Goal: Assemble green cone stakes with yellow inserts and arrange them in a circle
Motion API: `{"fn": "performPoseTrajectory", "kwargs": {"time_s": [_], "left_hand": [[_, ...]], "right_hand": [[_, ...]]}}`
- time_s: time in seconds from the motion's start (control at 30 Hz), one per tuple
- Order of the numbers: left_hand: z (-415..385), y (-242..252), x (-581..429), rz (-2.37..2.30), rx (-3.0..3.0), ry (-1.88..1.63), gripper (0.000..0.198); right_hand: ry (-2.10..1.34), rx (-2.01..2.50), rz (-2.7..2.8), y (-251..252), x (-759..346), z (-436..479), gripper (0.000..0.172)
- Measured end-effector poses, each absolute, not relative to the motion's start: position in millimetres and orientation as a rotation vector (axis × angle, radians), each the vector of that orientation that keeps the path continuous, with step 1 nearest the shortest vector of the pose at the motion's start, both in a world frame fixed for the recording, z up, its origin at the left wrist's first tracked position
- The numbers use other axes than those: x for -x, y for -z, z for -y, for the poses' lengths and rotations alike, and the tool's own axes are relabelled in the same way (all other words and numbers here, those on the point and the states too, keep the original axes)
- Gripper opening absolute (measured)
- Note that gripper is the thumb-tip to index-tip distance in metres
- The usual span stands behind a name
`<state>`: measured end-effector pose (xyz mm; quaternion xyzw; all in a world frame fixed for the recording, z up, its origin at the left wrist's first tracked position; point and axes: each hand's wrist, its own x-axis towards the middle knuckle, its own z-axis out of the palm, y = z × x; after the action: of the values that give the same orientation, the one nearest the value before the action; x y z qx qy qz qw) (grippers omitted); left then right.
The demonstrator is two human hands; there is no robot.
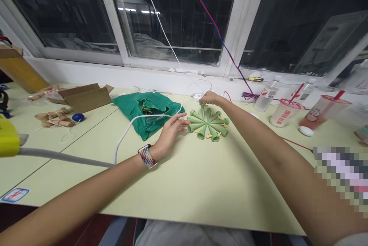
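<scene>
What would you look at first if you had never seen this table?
Your eye would probably jump to the star of green cone-shaped plastic pieces in the middle of the pale table, with the right hand at its far side and the left hand open beside it. A shiny green plastic bag lies just left of the star, and a multicoloured watch strap stands out on the left wrist.
</scene>
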<state>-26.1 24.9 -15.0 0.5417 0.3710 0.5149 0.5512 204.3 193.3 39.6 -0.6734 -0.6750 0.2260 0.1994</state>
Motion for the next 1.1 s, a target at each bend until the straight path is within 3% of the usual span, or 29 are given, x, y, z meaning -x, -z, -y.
{"fn": "performPoseTrajectory", "kwargs": {"time_s": [1.1], "left_hand": [[-21,18,23,-0.846,-1.282,-1.146,0.036]], "right_hand": [[-0.412,1.951,2.114,-12,-198,-196,0.014]]}}
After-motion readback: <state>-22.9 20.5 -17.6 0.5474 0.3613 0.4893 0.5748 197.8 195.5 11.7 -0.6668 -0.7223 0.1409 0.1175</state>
